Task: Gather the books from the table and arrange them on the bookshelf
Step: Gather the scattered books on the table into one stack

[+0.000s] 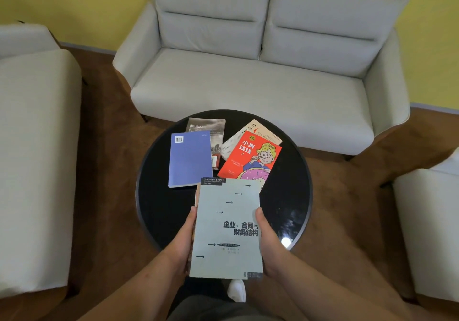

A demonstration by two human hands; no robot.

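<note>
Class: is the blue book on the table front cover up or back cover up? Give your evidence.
Back cover up: the blue book lies shut and flat, with a barcode in one corner and no title.

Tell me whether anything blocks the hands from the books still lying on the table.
Both hands are occupied: the left hand and right hand grip the pale green book. Nothing lies on the blue book or red book on the round table. The bookshelf is not in view.
</note>
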